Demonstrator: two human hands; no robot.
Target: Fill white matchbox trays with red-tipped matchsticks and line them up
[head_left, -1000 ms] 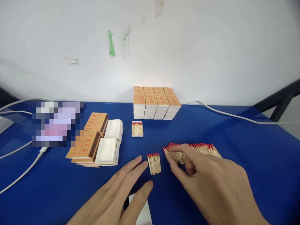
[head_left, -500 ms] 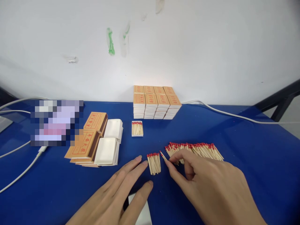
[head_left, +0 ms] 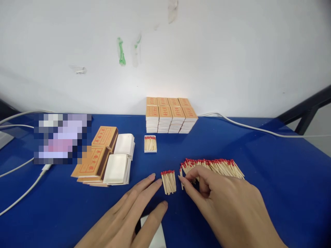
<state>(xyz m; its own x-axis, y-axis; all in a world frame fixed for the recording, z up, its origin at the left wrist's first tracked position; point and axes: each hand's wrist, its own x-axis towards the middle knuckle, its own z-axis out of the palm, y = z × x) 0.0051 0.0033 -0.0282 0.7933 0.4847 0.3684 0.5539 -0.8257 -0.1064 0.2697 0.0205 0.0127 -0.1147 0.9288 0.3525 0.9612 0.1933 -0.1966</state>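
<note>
My right hand [head_left: 219, 199] has its thumb and index finger closed on a single match [head_left: 182, 186], which stands nearly upright in the picture beside the thumb tip. Behind these fingers lies a wide heap of red-headed matches [head_left: 222, 167], partly covered by the hand. A small bunch of matches [head_left: 169, 182] rests on the table between my hands, heads pointing away from me. My left hand [head_left: 131, 213] lies with its fingers apart, a fingertip at the left edge of that bunch. Beyond it is a white matchbox tray [head_left: 150, 151] filled with matches.
Stacked matchboxes [head_left: 165, 115] stand by the wall. On the left are orange matchbox sleeves [head_left: 90, 162] and white trays [head_left: 116, 168]. A blurred-out object [head_left: 62, 137] with a white cable [head_left: 28, 193] lies farther left. A white object [head_left: 157, 237] is partly under my left hand.
The match at my right fingertips has swung from a slant to nearly upright in the picture. My left hand stays beside the small bunch. The view has tilted up slightly.
</note>
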